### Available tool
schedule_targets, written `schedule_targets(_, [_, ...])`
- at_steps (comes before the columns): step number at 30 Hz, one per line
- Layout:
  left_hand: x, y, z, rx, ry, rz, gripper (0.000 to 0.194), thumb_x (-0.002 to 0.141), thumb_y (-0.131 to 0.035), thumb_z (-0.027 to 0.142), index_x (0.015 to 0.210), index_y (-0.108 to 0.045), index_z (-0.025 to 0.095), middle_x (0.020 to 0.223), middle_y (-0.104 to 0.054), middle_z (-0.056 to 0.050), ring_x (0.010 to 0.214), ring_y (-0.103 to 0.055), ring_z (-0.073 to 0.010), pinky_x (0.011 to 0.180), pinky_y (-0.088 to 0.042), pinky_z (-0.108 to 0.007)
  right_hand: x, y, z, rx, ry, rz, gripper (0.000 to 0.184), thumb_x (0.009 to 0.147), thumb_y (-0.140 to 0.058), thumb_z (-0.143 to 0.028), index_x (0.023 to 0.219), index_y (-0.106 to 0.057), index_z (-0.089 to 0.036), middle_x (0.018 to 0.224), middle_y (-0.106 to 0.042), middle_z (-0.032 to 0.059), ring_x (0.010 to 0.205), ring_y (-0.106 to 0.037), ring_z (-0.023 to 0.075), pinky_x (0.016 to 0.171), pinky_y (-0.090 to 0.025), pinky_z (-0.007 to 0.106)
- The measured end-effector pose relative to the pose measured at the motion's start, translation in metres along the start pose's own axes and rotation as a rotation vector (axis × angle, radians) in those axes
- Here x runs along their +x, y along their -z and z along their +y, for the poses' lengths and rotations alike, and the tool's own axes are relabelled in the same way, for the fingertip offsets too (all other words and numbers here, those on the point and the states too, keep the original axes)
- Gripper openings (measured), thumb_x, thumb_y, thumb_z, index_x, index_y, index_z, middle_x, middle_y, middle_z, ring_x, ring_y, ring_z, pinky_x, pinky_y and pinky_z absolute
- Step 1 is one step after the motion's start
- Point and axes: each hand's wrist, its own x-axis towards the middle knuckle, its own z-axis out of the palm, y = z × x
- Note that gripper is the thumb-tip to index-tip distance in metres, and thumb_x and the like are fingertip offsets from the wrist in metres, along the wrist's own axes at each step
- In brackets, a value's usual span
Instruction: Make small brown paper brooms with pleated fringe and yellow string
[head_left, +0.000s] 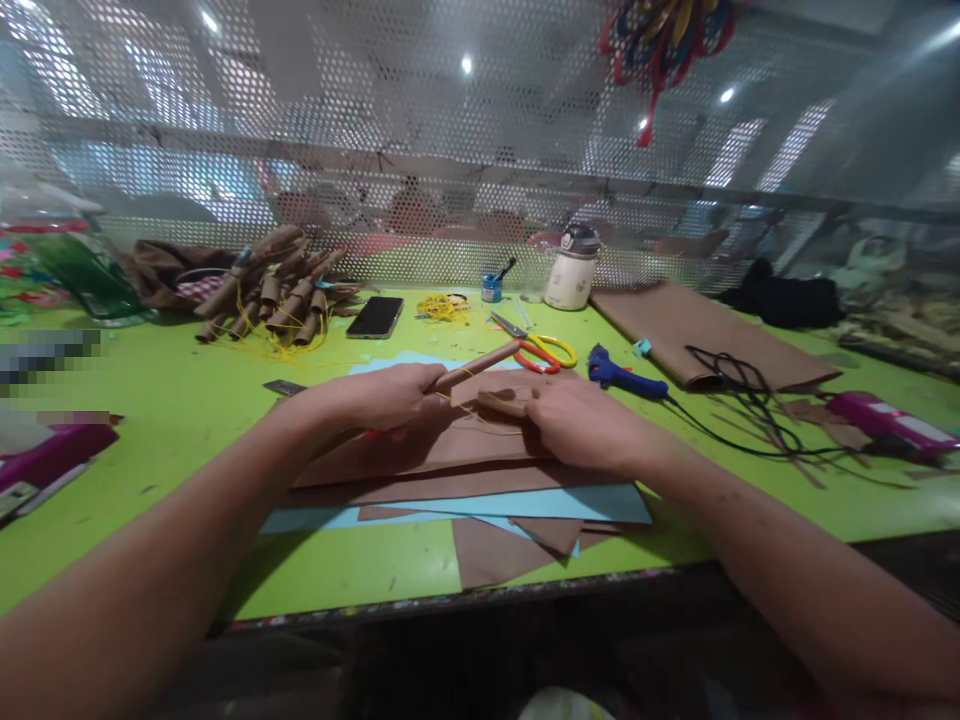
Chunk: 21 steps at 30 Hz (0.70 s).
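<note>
A: Where are you placing the scissors (523, 337)? I'm using them as my reference.

B: Agreed. On the near side of them, the left hand (397, 395) is closing its fingers around a slim brown tube (476, 367), whose free end is pointing up toward the scissors.

A: And the right hand (574, 425)?

B: Also nearer than the scissors; it is pinching the end of a short brown tube (501, 403). Yellow string (465, 405) is running between both hands.

A: Underneath?

B: Brown sheets (420, 455) are lying on the near side of the scissors, over light blue paper (600, 502).

A: Noting surroundings: a blue glue gun (626, 376) is lying just right of the scissors; a phone (375, 317) is resting to their left, and a bundle of tied tubes (281, 295) is lying farther left.
</note>
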Motion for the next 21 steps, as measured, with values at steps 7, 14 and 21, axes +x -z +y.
schedule_targets(7, [0.001, -0.001, 0.0, -0.022, 0.023, 0.022, 0.038, 0.082, -0.042, 0.052, 0.096, -0.052, 0.019, 0.061, -0.056, -0.001, 0.049, -0.053, -0.0149, 0.041, -0.036, -0.023, -0.007, 0.021, 0.052, 0.034, -0.302, 0.149, 0.019, 0.08, -0.047, -0.019, 0.077, -0.066, -0.017, 0.076, -0.068, 0.01, 0.067, -0.059, 0.0208, 0.054, -0.031, 0.029])
schedule_targets(14, [0.007, -0.004, -0.004, -0.046, 0.092, 0.004, 0.043, 0.082, -0.041, 0.053, 0.103, -0.054, 0.018, 0.053, -0.054, 0.0, 0.044, -0.051, -0.0157, 0.04, -0.036, -0.024, -0.034, 0.036, 0.011, 0.248, 0.018, 0.346, 0.019, 0.087, -0.046, -0.026, 0.077, -0.06, -0.02, 0.074, -0.064, 0.0045, 0.066, -0.053, 0.0156, 0.062, -0.035, 0.028])
schedule_targets(21, [0.008, 0.0, 0.001, -0.047, 0.06, 0.036, 0.04, 0.081, -0.044, 0.049, 0.103, -0.057, 0.019, 0.061, -0.059, -0.001, 0.05, -0.053, -0.0159, 0.044, -0.037, -0.024, -0.022, 0.012, -0.044, -0.024, 0.407, 0.385, 0.015, 0.082, -0.046, -0.01, 0.074, -0.057, -0.016, 0.072, -0.061, 0.0085, 0.069, -0.052, 0.0212, 0.062, -0.035, 0.033])
